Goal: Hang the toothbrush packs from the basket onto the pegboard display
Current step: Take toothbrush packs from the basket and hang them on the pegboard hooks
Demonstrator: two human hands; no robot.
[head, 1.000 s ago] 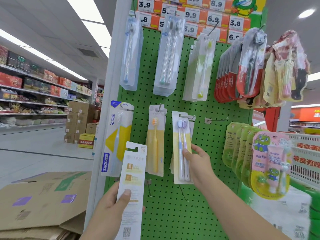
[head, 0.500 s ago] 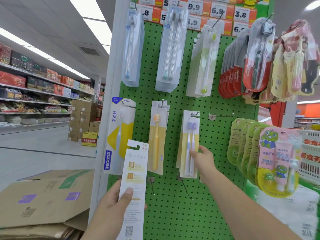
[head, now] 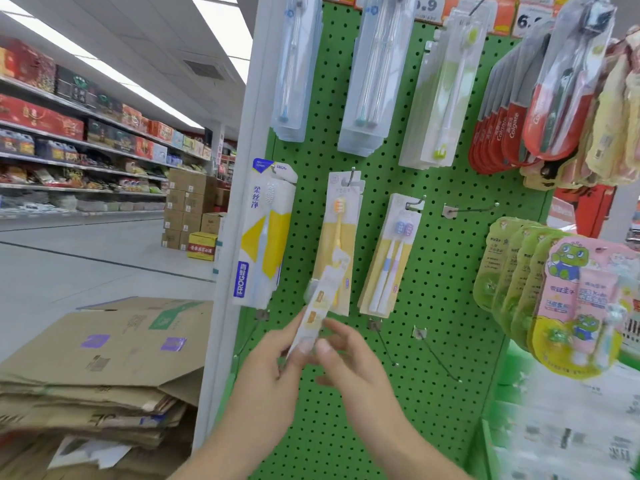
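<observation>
Head view: toothbrush pack (head: 320,306) between both hands

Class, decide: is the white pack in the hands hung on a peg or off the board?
Off: both hands hold the white pack, tilted.

hands: 2, left hand (head: 266,372), right hand (head: 349,362)
held toothbrush pack (head: 320,303): 1
bare pegboard hooks (head: 469,209): 4
pegboard (head: 450,271): 1
</observation>
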